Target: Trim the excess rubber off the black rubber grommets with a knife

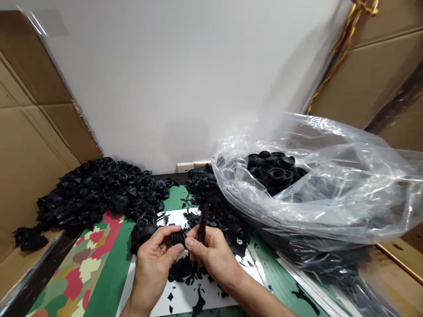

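Over a white board (155,306), my left hand (155,259) pinches a small black ribbed rubber bellows (179,238) between thumb and fingers. My right hand (211,251) is closed around a slim dark-handled tool (203,215), whose handle points up and away. Its thumb and index finger meet the right end of the bellows. The tool's lower end is mostly hidden by my fingers, and its kind does not show. Black rubber scraps (199,301) lie on the board below and around both hands.
A large heap of untrimmed-looking black rubber parts (86,193) lies at the left. On the right, a clear plastic bag (317,215) holds many ribbed black parts (277,169). More scraps (228,215) pile beside the bag. Cardboard (36,119) flanks the green tabletop (112,259).
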A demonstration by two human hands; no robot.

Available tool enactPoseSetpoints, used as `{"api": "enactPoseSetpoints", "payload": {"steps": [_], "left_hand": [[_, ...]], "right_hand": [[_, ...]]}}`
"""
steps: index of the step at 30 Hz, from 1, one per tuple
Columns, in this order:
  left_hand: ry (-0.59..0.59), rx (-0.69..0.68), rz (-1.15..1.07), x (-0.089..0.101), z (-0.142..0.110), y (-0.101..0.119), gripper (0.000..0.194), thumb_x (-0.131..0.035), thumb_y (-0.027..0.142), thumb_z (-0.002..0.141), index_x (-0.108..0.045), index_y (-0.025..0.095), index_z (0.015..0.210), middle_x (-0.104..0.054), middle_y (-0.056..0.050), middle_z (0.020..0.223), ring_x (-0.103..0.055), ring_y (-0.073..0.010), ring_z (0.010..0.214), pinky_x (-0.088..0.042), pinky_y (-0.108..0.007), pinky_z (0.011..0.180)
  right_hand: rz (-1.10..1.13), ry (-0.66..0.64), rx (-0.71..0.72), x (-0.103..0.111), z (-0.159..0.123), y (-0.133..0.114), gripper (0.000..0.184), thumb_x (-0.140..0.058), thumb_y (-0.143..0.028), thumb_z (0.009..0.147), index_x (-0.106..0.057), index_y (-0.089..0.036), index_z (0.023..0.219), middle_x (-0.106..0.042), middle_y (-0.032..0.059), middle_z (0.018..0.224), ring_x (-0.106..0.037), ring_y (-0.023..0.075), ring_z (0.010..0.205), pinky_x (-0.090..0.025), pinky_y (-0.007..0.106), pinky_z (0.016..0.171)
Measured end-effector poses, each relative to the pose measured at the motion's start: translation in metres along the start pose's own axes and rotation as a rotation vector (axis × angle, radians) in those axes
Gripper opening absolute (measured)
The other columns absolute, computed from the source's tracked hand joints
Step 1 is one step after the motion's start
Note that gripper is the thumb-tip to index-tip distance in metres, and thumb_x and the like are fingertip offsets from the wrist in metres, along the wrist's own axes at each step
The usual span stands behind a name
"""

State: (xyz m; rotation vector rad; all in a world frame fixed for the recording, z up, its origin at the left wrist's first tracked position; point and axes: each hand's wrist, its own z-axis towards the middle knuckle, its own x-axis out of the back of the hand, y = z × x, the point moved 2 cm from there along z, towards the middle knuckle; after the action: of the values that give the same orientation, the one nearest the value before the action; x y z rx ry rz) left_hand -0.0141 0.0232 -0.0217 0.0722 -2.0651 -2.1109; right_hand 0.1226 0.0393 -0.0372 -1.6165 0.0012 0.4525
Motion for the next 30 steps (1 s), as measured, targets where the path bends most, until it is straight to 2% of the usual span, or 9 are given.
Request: {"api": "enactPoseSetpoints", "payload": {"steps": [2,6,10,13,16,20,22,26,30], "left_hand": [[0.045,0.029,-0.046,0.0,-0.001,0.0,0.03,-0.074,0.024,0.057,-0.072,0.016,0.085,-0.061,0.002,0.057,-0.05,-0.0111,0.049,-0.044,-0.022,0.048],[0.109,0.026,-0.079,0.0,-0.002,0.002,0.027,-0.075,0.025,0.054,-0.071,0.016,0.079,-0.061,0.003,0.056,-0.051,-0.0112,0.049,-0.046,-0.021,0.048],[0.093,-0.024,-0.025,0.001,-0.002,-0.001,0.02,-0.072,0.026,0.058,-0.07,0.017,0.076,-0.064,0.0,0.064,-0.054,-0.0132,0.055,-0.046,-0.022,0.049],[0.057,-0.048,0.042,0.004,-0.002,-0.006,0.017,-0.068,0.028,0.064,-0.068,0.018,0.078,-0.065,0.0,0.068,-0.057,-0.0148,0.058,-0.047,-0.024,0.052],[0.073,-0.113,0.12,0.006,-0.002,-0.007,0.014,-0.065,0.028,0.067,-0.068,0.019,0.077,-0.065,0.0,0.07,-0.058,-0.0158,0.063,-0.048,-0.025,0.058],[0.111,-0.172,0.16,0.007,-0.003,-0.006,0.012,-0.063,0.025,0.067,-0.068,0.02,0.077,-0.066,-0.001,0.074,-0.058,-0.0172,0.066,-0.048,-0.026,0.061],[0.12,-0.189,0.159,0.007,-0.003,-0.006,0.012,-0.062,0.023,0.067,-0.068,0.02,0.077,-0.066,-0.002,0.076,-0.059,-0.0186,0.071,-0.049,-0.028,0.065],[0.109,-0.218,0.152,0.006,-0.004,-0.008,0.011,-0.061,0.022,0.068,-0.068,0.021,0.076,-0.067,-0.002,0.08,-0.06,-0.0202,0.079,-0.049,-0.028,0.07],[0.073,-0.233,0.169,0.004,-0.005,-0.008,0.01,-0.06,0.023,0.071,-0.068,0.021,0.076,-0.066,-0.002,0.08,-0.06,-0.0197,0.08,-0.048,-0.028,0.072]], "right_hand": [[0.087,0.007,-0.061,-0.002,0.001,0.003,0.035,-0.07,-0.047,0.064,-0.053,-0.016,0.065,-0.048,-0.0054,0.046,-0.037,0.0066,0.039,-0.029,0.021,0.04],[0.226,0.022,-0.163,-0.006,0.001,0.005,0.038,-0.076,-0.046,0.057,-0.053,-0.015,0.063,-0.049,-0.0062,0.044,-0.036,0.0047,0.035,-0.03,0.019,0.037],[0.242,0.004,-0.16,-0.01,0.0,0.008,0.04,-0.076,-0.047,0.058,-0.052,-0.016,0.061,-0.049,-0.0066,0.043,-0.035,0.0039,0.034,-0.029,0.018,0.036],[0.145,-0.014,-0.092,-0.008,0.0,0.01,0.041,-0.075,-0.051,0.061,-0.054,-0.015,0.065,-0.049,-0.0061,0.045,-0.037,0.0048,0.036,-0.033,0.019,0.037],[0.032,-0.018,0.004,-0.001,-0.001,0.006,0.04,-0.074,-0.05,0.065,-0.062,-0.014,0.075,-0.053,-0.0031,0.056,-0.047,0.0084,0.047,-0.04,0.021,0.044],[0.011,0.009,0.267,0.009,-0.004,-0.01,0.035,-0.068,-0.049,0.074,-0.07,-0.017,0.088,-0.058,0.0039,0.085,-0.055,0.0105,0.057,-0.048,0.026,0.055],[-0.011,0.03,0.377,0.012,-0.006,-0.015,0.03,-0.066,-0.047,0.077,-0.072,-0.021,0.09,-0.057,0.0051,0.092,-0.057,0.0132,0.066,-0.05,0.029,0.062],[-0.082,0.061,0.418,0.011,-0.009,-0.013,0.02,-0.067,-0.038,0.079,-0.071,-0.022,0.091,-0.061,0.0051,0.088,-0.061,0.019,0.081,-0.051,0.034,0.074],[-0.126,0.081,0.416,0.011,-0.01,-0.009,0.014,-0.067,-0.033,0.079,-0.07,-0.02,0.082,-0.063,0.0049,0.084,-0.062,0.019,0.077,-0.051,0.033,0.072]]}}
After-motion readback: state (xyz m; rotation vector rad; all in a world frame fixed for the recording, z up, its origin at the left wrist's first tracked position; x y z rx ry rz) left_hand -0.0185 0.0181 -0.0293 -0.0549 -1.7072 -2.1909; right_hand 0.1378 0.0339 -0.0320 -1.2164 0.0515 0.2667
